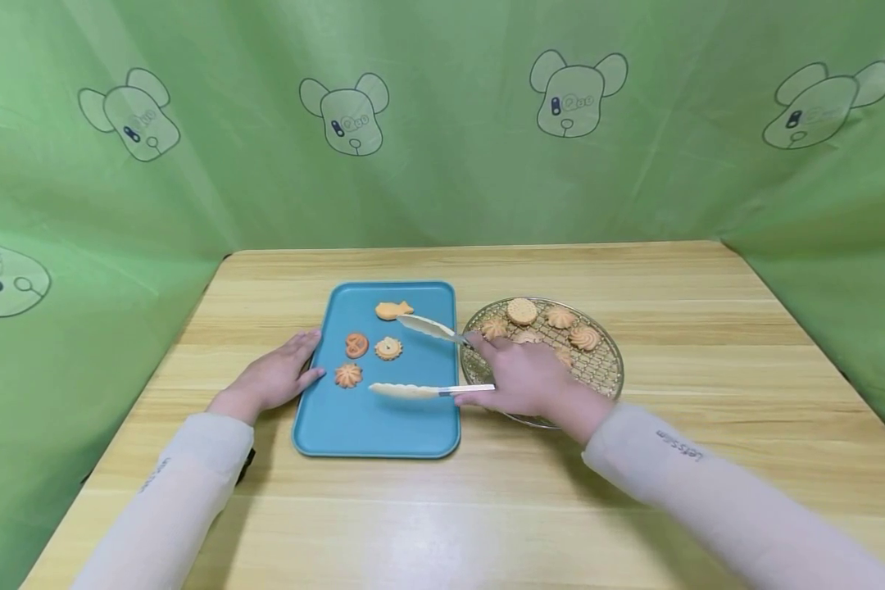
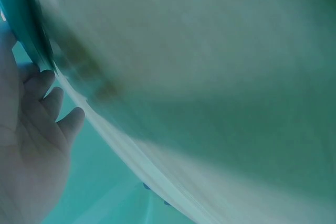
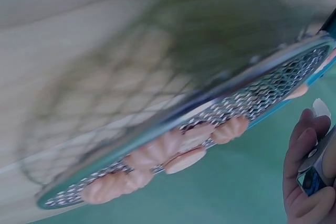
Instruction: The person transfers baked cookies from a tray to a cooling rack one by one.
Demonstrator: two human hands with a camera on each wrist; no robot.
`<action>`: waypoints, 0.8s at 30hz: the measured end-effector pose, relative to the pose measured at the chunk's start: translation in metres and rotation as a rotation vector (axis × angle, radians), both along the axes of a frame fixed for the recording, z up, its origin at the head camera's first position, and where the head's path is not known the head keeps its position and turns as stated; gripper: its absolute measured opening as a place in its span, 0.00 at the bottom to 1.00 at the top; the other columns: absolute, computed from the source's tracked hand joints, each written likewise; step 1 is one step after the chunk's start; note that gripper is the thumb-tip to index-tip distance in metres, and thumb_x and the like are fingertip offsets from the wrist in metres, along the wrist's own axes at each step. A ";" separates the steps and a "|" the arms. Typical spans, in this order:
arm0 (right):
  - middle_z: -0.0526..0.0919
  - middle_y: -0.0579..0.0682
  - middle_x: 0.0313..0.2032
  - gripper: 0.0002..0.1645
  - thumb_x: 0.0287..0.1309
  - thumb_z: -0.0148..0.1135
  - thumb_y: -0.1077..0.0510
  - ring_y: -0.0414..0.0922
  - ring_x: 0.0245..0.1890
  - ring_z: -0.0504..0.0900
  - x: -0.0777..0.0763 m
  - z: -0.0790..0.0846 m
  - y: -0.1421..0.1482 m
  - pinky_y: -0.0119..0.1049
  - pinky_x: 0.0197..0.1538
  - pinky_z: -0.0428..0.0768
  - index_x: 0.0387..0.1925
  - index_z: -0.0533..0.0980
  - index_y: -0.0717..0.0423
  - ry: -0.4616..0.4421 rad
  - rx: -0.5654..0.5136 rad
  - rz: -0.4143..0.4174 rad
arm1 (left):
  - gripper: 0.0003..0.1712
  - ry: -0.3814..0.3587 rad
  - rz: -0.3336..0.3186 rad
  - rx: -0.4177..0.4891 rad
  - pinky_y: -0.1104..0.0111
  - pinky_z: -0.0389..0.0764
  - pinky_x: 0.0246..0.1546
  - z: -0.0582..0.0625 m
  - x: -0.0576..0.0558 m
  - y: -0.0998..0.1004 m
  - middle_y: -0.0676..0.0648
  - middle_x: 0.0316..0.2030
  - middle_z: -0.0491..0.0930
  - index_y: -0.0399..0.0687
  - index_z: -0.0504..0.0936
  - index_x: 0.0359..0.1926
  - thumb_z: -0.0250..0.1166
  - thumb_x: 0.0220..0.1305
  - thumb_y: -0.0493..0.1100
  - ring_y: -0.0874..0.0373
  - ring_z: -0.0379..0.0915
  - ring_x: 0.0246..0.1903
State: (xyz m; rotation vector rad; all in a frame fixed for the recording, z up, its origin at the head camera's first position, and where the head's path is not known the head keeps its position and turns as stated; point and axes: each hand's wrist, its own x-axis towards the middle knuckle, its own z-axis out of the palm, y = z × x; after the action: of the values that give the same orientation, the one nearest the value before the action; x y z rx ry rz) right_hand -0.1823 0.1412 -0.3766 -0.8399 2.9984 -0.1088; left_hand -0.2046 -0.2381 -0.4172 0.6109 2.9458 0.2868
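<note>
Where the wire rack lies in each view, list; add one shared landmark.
Head: wire rack, right of centre, partly behind the right hand.
Left wrist: not visible.
Right wrist: slanting from lower left to upper right.
Shared landmark: blue tray, in all three.

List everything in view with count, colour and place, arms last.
Table: 1, light wood, across lower view
Tray: 1, blue, on the table
Tray cookies: 4, golden to brown, on the tray
Rack: 1, gold-toned mesh, right of the tray
Rack cookies: at least 6, golden, on the mesh, some partly hidden
Tongs: 1, silver with cream ends, ends over the tray
Cloth: count unclear, green with outlined animal heads, behind and beside table
Dark item: 1, black, beside left wrist, partly hidden
Left grip: 1, at tray's left rim
Right grip: 1, holding the tongs
Sleeves: 2, off-white, both arms
</note>
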 end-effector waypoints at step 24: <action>0.80 0.59 0.50 0.53 0.52 0.49 0.21 0.47 0.28 0.81 0.002 -0.002 -0.047 0.29 0.13 0.68 0.70 0.62 0.50 0.025 0.050 0.129 | 0.38 0.010 -0.014 0.009 0.51 0.53 0.67 -0.002 -0.001 0.000 0.34 0.70 0.53 0.31 0.51 0.71 0.52 0.72 0.51 0.40 0.45 0.69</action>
State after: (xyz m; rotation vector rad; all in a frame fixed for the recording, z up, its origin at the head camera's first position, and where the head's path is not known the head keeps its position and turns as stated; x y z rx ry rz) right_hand -0.1802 0.0940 -0.3787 -1.0338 2.9461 -0.0204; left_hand -0.2057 -0.2382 -0.4189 0.6359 2.9499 0.2961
